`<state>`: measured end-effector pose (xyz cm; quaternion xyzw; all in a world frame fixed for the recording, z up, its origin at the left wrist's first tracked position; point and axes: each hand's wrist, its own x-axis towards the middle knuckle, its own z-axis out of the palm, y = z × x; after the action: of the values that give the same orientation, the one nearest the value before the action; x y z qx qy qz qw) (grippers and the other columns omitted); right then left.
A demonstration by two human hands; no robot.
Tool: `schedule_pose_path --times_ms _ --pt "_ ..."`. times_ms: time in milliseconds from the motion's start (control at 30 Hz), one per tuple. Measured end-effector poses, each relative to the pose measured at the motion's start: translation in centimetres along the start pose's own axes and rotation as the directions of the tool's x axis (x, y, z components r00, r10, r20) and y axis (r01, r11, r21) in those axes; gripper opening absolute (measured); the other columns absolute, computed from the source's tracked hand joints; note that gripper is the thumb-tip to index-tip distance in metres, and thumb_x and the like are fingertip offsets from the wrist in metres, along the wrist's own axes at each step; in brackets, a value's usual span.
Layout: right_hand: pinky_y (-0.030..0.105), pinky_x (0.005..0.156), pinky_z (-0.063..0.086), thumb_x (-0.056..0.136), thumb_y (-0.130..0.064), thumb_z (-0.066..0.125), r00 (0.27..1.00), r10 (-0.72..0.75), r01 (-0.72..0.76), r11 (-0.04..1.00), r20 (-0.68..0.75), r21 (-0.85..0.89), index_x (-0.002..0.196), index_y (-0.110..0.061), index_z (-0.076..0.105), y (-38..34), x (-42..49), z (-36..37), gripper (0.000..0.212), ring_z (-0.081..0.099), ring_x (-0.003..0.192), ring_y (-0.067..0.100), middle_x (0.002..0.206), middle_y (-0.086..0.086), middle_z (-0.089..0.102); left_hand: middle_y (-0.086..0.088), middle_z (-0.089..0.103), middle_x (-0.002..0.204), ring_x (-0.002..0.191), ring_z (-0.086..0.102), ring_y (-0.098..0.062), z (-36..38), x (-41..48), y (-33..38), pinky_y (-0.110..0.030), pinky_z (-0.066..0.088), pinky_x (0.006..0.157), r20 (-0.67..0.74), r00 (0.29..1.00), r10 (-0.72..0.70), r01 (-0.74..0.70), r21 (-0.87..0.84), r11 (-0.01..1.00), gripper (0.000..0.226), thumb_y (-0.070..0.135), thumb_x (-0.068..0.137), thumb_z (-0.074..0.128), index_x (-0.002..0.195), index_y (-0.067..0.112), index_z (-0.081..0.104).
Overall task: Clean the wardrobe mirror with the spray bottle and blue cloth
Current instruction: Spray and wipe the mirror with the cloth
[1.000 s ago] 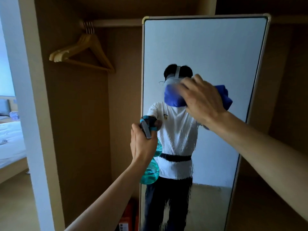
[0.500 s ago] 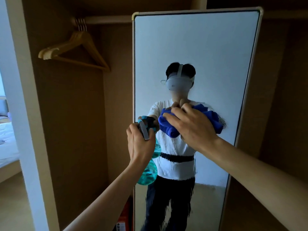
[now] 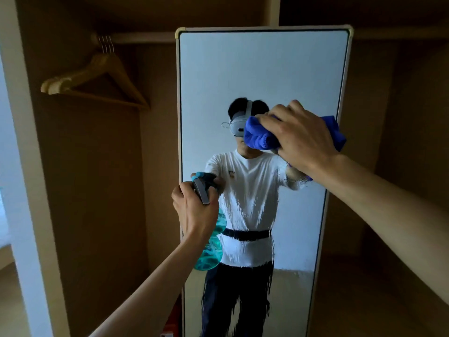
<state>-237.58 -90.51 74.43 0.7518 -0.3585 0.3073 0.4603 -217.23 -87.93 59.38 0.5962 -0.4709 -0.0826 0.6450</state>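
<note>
A tall framed mirror [image 3: 262, 69] stands upright inside the wardrobe, with wet streaks across its lower half. My right hand [image 3: 298, 139] presses a bunched blue cloth [image 3: 258, 136] against the glass near the mirror's right edge, at mid height. My left hand [image 3: 194, 212] grips the neck of a teal spray bottle [image 3: 210, 254] by the mirror's left edge, its grey and blue trigger head [image 3: 201, 188] pointing at the glass. The bottle's body hangs below my hand, partly hidden by my wrist.
Several wooden hangers [image 3: 97, 79] hang on a rail at the upper left of the wardrobe. Brown wardrobe walls flank the mirror. A white door frame [image 3: 26, 190] runs down the left. A red item [image 3: 173, 319] sits at the mirror's lower left foot.
My right hand has carried the cloth up and to the right across the glass, from chest height to head height. My left hand has kept the spray bottle in about the same place.
</note>
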Motion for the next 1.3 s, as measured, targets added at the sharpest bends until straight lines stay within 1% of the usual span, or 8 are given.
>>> schedule_pose_path --times_ms 167,300,500,600,733,967,1100,1300 --pt "0.045 0.071 0.049 0.075 -0.001 0.069 0.999 -0.034 0.035 0.997 -0.022 0.073 0.122 -0.015 0.060 -1.5 -3.9 1.6 0.051 0.049 0.095 0.028 0.110 0.004 0.061 -0.016 0.039 0.139 0.122 0.043 -0.034 0.5 -0.2 -0.3 -0.050 0.046 0.101 -0.022 1.000 0.010 -0.010 -0.006 1.000 0.032 0.031 0.095 0.063 0.108 0.012 0.041" --pt "0.038 0.086 0.039 0.067 -0.002 0.075 0.992 -0.125 0.126 0.991 -0.024 0.049 0.117 -0.013 0.065 -3.0 -7.3 3.2 0.052 0.055 0.092 0.030 0.111 0.009 0.065 -0.017 0.039 0.141 0.124 0.043 -0.036 0.5 -0.3 -0.5 -0.051 0.045 0.102 -0.033 0.999 0.023 -0.023 0.009 1.000 0.032 0.029 0.094 0.065 0.107 0.013 0.040" --pt "0.041 0.084 0.049 0.073 -0.001 0.071 0.984 -0.171 0.165 0.981 0.057 0.105 0.123 -0.017 0.062 -3.3 -8.4 3.0 0.054 0.054 0.090 0.029 0.110 0.006 0.066 -0.014 0.040 0.139 0.120 0.046 -0.034 0.1 -0.5 -0.4 -0.054 0.048 0.100 -0.024 0.999 0.025 -0.024 0.019 1.000 0.031 0.029 0.094 0.064 0.107 0.017 0.038" --pt "0.040 0.086 0.047 0.072 -0.001 0.073 0.988 -0.151 0.148 0.986 0.039 0.077 0.122 -0.018 0.063 -2.2 -7.5 2.2 0.054 0.056 0.090 0.028 0.110 0.006 0.066 -0.014 0.042 0.137 0.117 0.049 -0.034 0.0 -0.5 -0.3 -0.054 0.051 0.098 -0.027 0.999 0.025 -0.024 0.040 0.999 0.032 0.030 0.094 0.063 0.108 0.018 0.038" --pt "0.043 0.077 0.050 0.077 0.000 0.069 0.997 -0.070 0.068 0.995 0.031 0.068 0.129 -0.019 0.058 0.1 -5.4 1.2 0.057 0.052 0.097 0.027 0.116 0.005 0.061 -0.014 0.042 0.136 0.118 0.047 -0.034 0.3 -0.6 0.0 -0.053 0.050 0.098 -0.048 0.999 0.023 -0.020 0.056 0.998 0.032 0.029 0.094 0.063 0.108 0.018 0.037" --pt "0.045 0.071 0.048 0.078 -0.004 0.068 0.999 0.001 0.003 0.997 -0.049 0.082 0.122 -0.015 0.061 3.5 -3.0 -0.4 0.046 0.051 0.093 0.033 0.109 0.008 0.063 -0.018 0.036 0.147 0.131 0.037 -0.038 1.3 -0.6 0.2 -0.050 0.040 0.106 -0.074 0.997 -0.005 0.010 0.061 0.998 0.034 0.023 0.091 0.063 0.114 0.005 0.045" --pt "0.039 0.072 0.047 0.074 -0.003 0.076 0.999 -0.031 0.034 0.995 -0.034 0.093 0.123 -0.016 0.061 2.8 -5.8 1.1 0.052 0.050 0.092 0.026 0.110 0.002 0.062 -0.017 0.035 0.150 0.133 0.036 -0.038 1.6 -0.6 -0.2 -0.052 0.041 0.106 -0.088 0.996 0.005 0.001 0.070 0.998 0.034 0.024 0.091 0.063 0.113 0.006 0.044" --pt "0.046 0.081 0.049 0.068 0.003 0.075 0.993 -0.115 0.109 0.985 0.040 0.131 0.121 -0.015 0.062 1.6 -10.8 3.0 0.058 0.052 0.092 0.028 0.113 0.005 0.063 -0.017 0.037 0.147 0.131 0.039 -0.038 1.6 -0.7 -0.8 -0.050 0.044 0.102 -0.099 0.995 0.032 -0.024 0.085 0.996 0.034 0.024 0.092 0.064 0.114 0.007 0.043"
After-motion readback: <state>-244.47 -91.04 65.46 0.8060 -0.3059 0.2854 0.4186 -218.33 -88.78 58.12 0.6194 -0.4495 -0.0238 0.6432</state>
